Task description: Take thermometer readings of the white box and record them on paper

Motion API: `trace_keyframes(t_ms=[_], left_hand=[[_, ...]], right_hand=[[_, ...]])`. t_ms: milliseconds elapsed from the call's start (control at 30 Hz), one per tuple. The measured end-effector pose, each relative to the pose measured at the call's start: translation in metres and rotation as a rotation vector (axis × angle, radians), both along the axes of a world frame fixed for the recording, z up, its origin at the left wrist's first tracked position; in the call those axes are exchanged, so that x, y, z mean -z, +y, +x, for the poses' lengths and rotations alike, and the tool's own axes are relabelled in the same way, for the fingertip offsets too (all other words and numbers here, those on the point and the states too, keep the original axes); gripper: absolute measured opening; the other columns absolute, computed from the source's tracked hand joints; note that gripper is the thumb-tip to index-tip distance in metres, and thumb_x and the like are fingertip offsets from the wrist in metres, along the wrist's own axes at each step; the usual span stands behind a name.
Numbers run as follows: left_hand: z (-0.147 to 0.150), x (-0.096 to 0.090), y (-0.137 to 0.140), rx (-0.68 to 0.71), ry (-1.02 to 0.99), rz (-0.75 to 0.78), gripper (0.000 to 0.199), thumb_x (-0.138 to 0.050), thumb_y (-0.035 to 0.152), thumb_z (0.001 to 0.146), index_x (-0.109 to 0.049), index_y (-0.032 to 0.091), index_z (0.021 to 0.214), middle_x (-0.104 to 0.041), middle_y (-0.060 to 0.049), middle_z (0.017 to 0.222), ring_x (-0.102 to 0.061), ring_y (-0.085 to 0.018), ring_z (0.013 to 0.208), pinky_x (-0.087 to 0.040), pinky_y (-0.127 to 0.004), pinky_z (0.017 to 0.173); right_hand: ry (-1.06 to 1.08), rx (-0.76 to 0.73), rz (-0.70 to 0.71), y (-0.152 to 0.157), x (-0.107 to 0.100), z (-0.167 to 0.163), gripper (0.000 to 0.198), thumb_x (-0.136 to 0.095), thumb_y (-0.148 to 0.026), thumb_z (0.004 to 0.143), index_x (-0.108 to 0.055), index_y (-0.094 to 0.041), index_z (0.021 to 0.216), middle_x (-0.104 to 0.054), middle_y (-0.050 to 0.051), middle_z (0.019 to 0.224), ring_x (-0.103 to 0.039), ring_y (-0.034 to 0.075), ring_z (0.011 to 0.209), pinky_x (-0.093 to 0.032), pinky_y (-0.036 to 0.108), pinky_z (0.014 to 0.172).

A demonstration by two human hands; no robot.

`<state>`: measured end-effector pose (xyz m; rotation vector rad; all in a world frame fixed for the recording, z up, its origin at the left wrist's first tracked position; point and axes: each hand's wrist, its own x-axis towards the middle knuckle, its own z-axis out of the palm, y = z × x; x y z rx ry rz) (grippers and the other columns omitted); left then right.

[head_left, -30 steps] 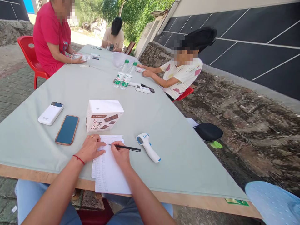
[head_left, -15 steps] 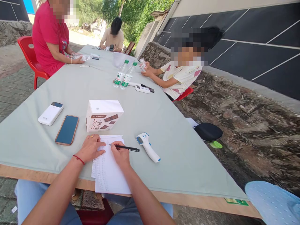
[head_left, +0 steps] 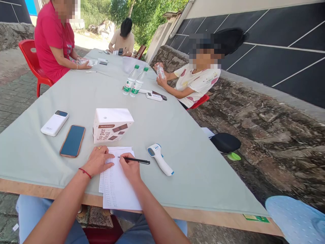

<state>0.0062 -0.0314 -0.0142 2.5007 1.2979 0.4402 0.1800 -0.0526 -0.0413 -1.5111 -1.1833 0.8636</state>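
My right hand [head_left: 129, 166] is closed round a black pen [head_left: 138, 160], its tip at the upper part of a white sheet of paper [head_left: 124, 193]. Columns of small handwriting run down the left side of the sheet, and other sheets lie beneath it. My left hand [head_left: 100, 160] rests on the papers' upper left, fingers stretched out and holding nothing. A white box with brown print [head_left: 113, 125] stands just beyond both hands. To the right lies a white infrared thermometer [head_left: 160, 159]. A smartphone [head_left: 72, 140] in a brown case is left of my left hand.
A white power bank [head_left: 55, 123] lies at the left. Two water bottles [head_left: 133, 81] stand mid-table before a translucent basin [head_left: 130, 64]. Another power bank [head_left: 154, 97] is beside them. Three people sit around the cloth-covered table [head_left: 203, 169], one at right holding a plastic bottle [head_left: 160, 72].
My right hand and the pen have shifted very slightly left; my left hand stays put. The person at right has raised the plastic bottle and moved it a little to the right.
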Motion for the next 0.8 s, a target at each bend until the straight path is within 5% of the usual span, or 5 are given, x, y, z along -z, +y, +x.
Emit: trace_keyframes(t_ms=[667, 800], left_hand=[[0.0007, 0.0029, 0.0009, -0.009, -0.025, -0.006, 0.026, -0.071, 0.032, 0.08, -0.073, 0.026, 0.105, -0.055, -0.006, 0.092, -0.053, -0.024, 0.089, -0.04, -0.038, 0.08], [-0.0005, 0.0059, 0.0011, -0.03, -0.145, 0.032, 0.015, -0.072, 0.029, 0.077, -0.072, 0.022, 0.09, -0.056, -0.005, 0.088, -0.054, -0.022, 0.085, -0.042, -0.036, 0.077]], right_hand=[[-0.003, 0.008, -0.036, 0.0005, 0.0062, 0.0027, 0.013, -0.057, -0.034, 0.066, -0.059, -0.021, 0.067, -0.06, -0.002, 0.061, -0.054, 0.016, 0.059, -0.043, 0.029, 0.06], [-0.015, 0.014, -0.013, 0.0, 0.008, 0.0014, 0.011, -0.055, -0.032, 0.069, -0.057, -0.021, 0.067, -0.058, -0.003, 0.06, -0.052, 0.016, 0.057, -0.042, 0.028, 0.057]])
